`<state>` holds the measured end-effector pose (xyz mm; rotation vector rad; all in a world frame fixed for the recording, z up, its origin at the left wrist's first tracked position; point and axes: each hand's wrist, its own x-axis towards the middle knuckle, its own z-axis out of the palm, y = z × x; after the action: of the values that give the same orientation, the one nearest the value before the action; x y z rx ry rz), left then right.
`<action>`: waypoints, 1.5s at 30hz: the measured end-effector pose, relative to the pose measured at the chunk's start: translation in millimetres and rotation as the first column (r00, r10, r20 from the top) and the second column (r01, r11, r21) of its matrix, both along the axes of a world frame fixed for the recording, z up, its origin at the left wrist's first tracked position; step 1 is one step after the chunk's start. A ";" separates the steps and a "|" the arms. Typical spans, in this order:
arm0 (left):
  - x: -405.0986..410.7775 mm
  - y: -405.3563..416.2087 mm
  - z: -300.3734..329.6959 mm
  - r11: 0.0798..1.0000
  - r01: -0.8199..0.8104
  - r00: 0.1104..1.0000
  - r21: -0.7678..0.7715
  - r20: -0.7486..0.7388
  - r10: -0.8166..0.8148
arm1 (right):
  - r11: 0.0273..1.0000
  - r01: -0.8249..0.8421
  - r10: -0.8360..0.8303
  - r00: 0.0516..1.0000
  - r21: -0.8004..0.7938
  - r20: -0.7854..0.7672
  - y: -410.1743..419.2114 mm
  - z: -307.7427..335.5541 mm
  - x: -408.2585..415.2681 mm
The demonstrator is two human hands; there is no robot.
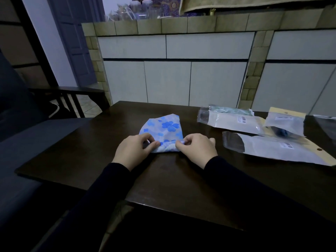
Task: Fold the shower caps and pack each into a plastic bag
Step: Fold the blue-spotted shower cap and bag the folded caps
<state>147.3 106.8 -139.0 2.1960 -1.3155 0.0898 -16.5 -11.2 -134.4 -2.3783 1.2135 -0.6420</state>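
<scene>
Dark wood table (181, 179) runs in front of a tiled counter w/ white cabinet doors; everything below is placed relative to the shower cap (164, 130), blue flowers on white, lying flat near the table's middle.

Left of the cap: bare tabletop, then a dark bench past the table edge.

At the cap's near edge, your left hand (133, 150) pinches the gathered hem at the left corner, fingers curled on the fabric. Your right hand (197, 148) pinches the same hem at the right corner, thumb and forefinger closed on it. Cap looks part-folded, narrower at the far end.

Right of the cap: 3 plastic bags. Bag 1 (231, 120) sits farthest back, bag 2 (285, 122) overlaps its right end, bag 3 (272, 151) lies nearest you. Contents too dim to tell.

Risks, as I judge them: thin slippery plastic, so the fold may spring open if you release 1 corner early. Uneven pull btwn hands would skew the crease. Elastic hem may bunch, leaving it too bulky for a bag mouth.
</scene>
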 end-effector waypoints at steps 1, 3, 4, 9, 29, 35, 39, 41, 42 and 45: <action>-1.2 0.0 0.3 1.000 0.001 1.000 -0.010 0.030 -0.001 | 0.999 0.013 -0.013 1.000 -0.039 -0.013 1.7 -0.5 1.4; -3.4 -0.3 -0.3 0.997 0.019 0.990 -0.070 0.139 -0.009 | 0.986 0.017 -0.028 0.997 -0.164 -0.068 4.5 -1.2 1.7; -4.1 -0.3 -1.3 0.993 0.039 0.977 -0.107 0.211 -0.015 | 0.972 0.002 -0.025 0.995 -0.235 -0.095 5.4 -1.3 0.9; -3.6 -1.5 -3.8 0.978 0.189 0.907 -0.085 0.397 -0.141 | 0.879 -0.156 0.101 0.984 -0.450 -0.144 7.9 -0.3 -5.6; -13.2 7.5 1.6 0.998 0.047 0.999 -0.033 -0.015 -0.048 | 0.877 -0.251 0.156 0.955 -0.411 -0.251 -4.8 0.8 -6.7; -19.5 4.8 1.3 0.999 -0.036 0.998 -0.032 -0.058 0.034 | 0.953 -0.158 0.129 0.984 -0.257 -0.126 -7.7 -0.9 -2.0; -22.7 3.9 0.6 0.998 -0.046 0.998 -0.041 -0.037 0.045 | 0.963 -0.128 0.104 0.988 -0.235 -0.110 -8.0 -1.7 -1.8; -22.8 3.0 -0.5 0.997 -0.066 0.997 -0.034 0.026 0.067 | 0.954 -0.132 0.094 0.984 -0.268 -0.148 -6.2 -1.6 -1.8; -22.1 2.7 -0.9 0.997 -0.073 0.996 -0.025 0.058 0.074 | 0.951 -0.135 0.091 0.982 -0.277 -0.166 -5.4 -1.4 -1.7; -20.7 1.6 -0.4 0.996 -0.075 0.989 -0.051 0.122 0.081 | 0.929 -0.144 0.079 0.977 -0.340 -0.197 -6.4 -2.0 -2.8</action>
<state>126.6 108.5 -139.3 2.2327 -1.2799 0.2880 -19.3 -17.6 -136.3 -2.8368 1.0960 -0.6656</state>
